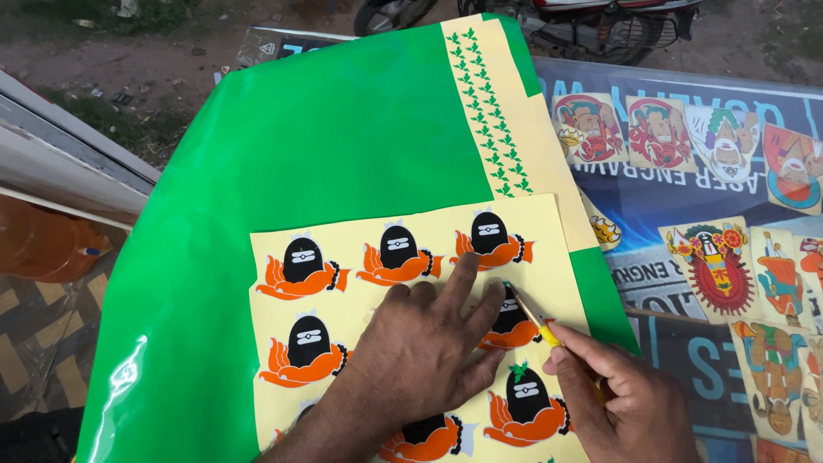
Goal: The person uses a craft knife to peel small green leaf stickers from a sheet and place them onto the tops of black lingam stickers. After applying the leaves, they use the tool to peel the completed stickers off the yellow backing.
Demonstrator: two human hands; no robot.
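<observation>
Lower centre of frame: yellow sticker sheet [429,330] is pinned flat by the released left hand [424,343]. A yellow craft knife [533,317] is gripped in the right hand [626,399], tip at an orange-black sticker [510,321]. Step judged: placing a small green piece; steady tip control needed next.

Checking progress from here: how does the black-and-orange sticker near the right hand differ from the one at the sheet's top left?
The lower sticker carries a small green leaf on top; the top-left sticker has none. The lower one sits beside the right hand; the top-left lies clear of both hands. Both share the same black and orange design.

One head camera — close above, looking steeply down at the sticker sheet [411,334].
</observation>
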